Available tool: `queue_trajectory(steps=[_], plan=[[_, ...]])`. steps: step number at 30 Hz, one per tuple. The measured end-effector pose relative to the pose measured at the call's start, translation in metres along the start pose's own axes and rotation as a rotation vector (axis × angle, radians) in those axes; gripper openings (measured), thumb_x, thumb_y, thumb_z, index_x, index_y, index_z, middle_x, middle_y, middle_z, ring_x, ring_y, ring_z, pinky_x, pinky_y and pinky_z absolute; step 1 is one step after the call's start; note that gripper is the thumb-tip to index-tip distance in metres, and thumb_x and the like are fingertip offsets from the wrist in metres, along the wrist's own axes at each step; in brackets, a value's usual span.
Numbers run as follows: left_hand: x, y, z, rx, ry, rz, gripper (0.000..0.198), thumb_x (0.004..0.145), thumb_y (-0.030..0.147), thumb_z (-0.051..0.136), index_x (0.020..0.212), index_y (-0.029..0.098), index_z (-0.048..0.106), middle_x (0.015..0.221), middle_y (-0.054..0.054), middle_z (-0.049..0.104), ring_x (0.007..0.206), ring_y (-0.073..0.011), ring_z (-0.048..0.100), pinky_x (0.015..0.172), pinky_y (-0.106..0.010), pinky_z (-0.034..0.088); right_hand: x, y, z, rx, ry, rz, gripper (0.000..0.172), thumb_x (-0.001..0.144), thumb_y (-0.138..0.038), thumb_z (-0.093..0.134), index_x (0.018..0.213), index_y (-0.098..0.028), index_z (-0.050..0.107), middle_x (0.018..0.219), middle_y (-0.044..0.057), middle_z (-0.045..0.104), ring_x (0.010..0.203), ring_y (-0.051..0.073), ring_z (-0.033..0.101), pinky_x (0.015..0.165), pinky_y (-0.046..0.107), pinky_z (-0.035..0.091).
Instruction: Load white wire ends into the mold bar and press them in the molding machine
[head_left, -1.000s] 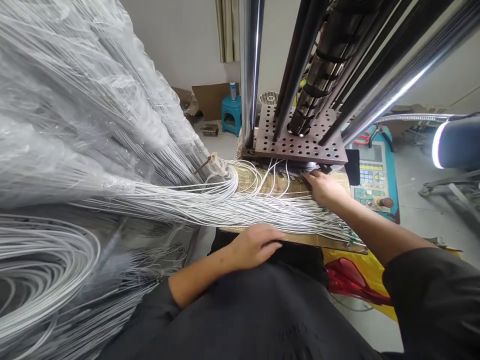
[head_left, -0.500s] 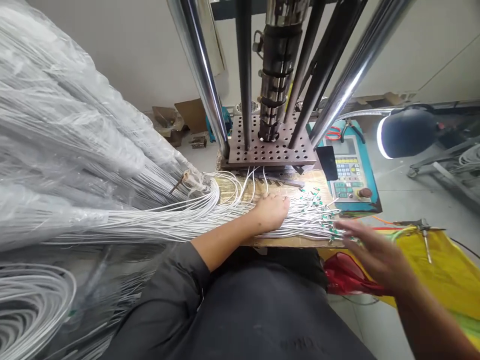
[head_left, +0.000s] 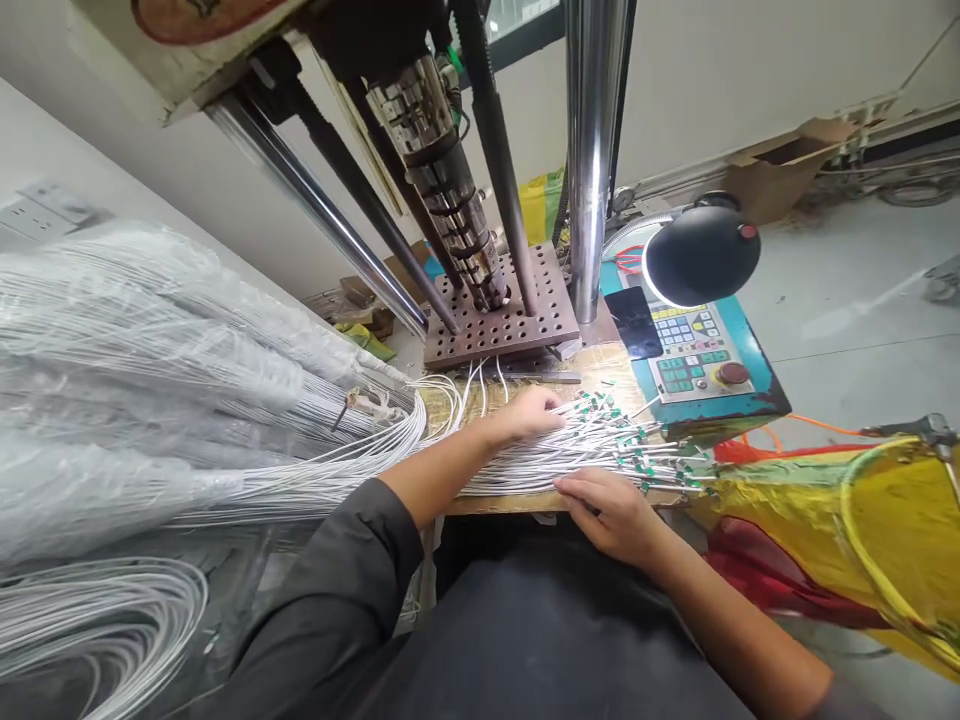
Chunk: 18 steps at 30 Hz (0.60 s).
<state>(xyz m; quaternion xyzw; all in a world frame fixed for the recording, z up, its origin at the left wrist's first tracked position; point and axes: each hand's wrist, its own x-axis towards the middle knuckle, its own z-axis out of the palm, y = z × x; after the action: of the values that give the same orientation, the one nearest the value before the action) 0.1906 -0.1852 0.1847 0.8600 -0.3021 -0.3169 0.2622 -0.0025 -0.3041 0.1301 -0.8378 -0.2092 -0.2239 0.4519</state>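
A thick bundle of white wires (head_left: 525,462) with green-tipped ends (head_left: 645,455) lies across the wooden work board (head_left: 510,500) in front of a vertical press. My left hand (head_left: 529,412) rests on the far side of the bundle near the press, fingers curled on a few wires. At the board's near edge my right hand (head_left: 611,510) lies against the wires, its fingers bent and pressed together at them. Some wires run under the perforated metal plate (head_left: 504,322) of the press.
Big bagged bundles of white wire (head_left: 150,400) fill the left side. Steel columns (head_left: 592,150) rise from the press. A control panel (head_left: 694,360) and a black lamp (head_left: 697,255) stand to the right. A yellow and red bag (head_left: 840,540) hangs at the lower right.
My right hand left the press area, swung out to the right, then came back to the near edge of the wires. My left hand went forward from my lap onto the bundle. The view shifted right.
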Motion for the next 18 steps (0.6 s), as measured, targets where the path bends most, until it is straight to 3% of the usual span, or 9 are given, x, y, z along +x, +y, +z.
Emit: queue_trajectory(steps=[5, 12, 18], plan=[[-0.002, -0.01, -0.007, -0.372, -0.013, 0.012, 0.029, 0.068, 0.036, 0.078, 0.079, 0.01, 0.073, 0.073, -0.001, 0.066, 0.069, -0.0129, 0.056, 0.067, -0.025, 0.042, -0.007, 0.007, -0.003, 0.098, -0.014, -0.022, 0.033, 0.091, -0.009, 0.06, 0.121, -0.022, 0.062, 0.097, 0.007, 0.072, 0.088, 0.019, 0.066, 0.078, 0.035, 0.055], [0.002, -0.006, -0.006, -0.459, 0.068, -0.083, 0.03, 0.065, 0.037, 0.081, 0.075, 0.012, 0.067, 0.068, 0.0, 0.064, 0.063, -0.011, 0.055, 0.06, -0.023, 0.038, -0.008, 0.008, -0.004, 0.117, -0.022, -0.062, 0.033, 0.091, -0.01, 0.059, 0.122, -0.02, 0.062, 0.097, 0.008, 0.072, 0.087, 0.019, 0.066, 0.076, 0.034, 0.054], [-0.002, -0.001, -0.009, -0.618, 0.059, -0.158, 0.035, 0.062, 0.037, 0.088, 0.075, 0.011, 0.068, 0.068, -0.002, 0.067, 0.063, -0.011, 0.058, 0.062, -0.023, 0.041, -0.007, 0.009, -0.006, 0.153, -0.029, -0.081, 0.035, 0.09, -0.009, 0.058, 0.123, -0.02, 0.061, 0.096, 0.007, 0.072, 0.087, 0.02, 0.066, 0.077, 0.034, 0.054]])
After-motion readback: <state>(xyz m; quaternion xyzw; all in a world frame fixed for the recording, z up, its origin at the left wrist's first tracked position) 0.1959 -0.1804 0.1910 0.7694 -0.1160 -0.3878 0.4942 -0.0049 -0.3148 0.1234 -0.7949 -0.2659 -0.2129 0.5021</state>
